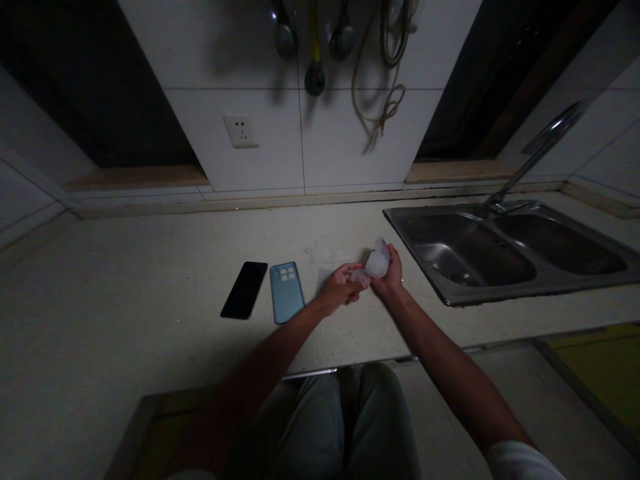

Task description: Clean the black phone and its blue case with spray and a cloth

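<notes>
Over the pale countertop [150, 280], my right hand [391, 275] is closed around a small crumpled piece of clear plastic wrap [377, 261]. My left hand [338, 288] pinches a thin bit of the same plastic [359, 277] right beside it, the two hands touching. A flat pale sheet [324, 277] lies on the counter under my left hand. To the left lie a blue phone case [287, 291], back up, and a black phone [245, 289], screen dark.
A steel double sink [450, 293] with a tall tap [540, 150] sits at the right. The tiled wall behind has a socket [241, 131], with utensils [315, 47] and a cord [383, 100] hanging. My knees [345, 420] show below the counter edge.
</notes>
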`<state>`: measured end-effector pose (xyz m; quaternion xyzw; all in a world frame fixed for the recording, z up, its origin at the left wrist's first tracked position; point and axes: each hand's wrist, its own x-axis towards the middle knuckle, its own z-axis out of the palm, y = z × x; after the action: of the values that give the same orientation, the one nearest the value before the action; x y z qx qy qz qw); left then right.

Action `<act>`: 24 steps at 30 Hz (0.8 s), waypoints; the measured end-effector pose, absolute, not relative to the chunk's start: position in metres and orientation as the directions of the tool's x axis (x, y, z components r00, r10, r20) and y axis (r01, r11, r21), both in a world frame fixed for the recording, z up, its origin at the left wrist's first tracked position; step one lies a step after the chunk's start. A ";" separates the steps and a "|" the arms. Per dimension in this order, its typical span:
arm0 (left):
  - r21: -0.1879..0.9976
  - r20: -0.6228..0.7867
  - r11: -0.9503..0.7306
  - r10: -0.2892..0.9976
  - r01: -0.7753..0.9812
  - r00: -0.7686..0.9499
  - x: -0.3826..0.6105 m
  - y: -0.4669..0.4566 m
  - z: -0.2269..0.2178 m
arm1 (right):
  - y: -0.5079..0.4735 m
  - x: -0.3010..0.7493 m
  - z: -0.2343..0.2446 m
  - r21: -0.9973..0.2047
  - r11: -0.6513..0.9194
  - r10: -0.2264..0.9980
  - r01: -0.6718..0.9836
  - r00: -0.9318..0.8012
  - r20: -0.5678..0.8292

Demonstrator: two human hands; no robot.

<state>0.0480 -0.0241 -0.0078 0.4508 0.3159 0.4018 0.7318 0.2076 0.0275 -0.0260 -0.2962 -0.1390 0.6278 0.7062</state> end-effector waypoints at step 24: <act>0.932 0.136 -0.163 0.985 0.323 0.104 -0.004 0.008 -0.005 | 0.027 0.230 -0.010 -0.393 0.168 0.945 -0.904 0.261 -0.195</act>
<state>-0.0044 0.0076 -0.0053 0.6330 0.5169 0.4250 0.3892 0.2298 0.0269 -0.0104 -0.2203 -0.0469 0.6061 0.7629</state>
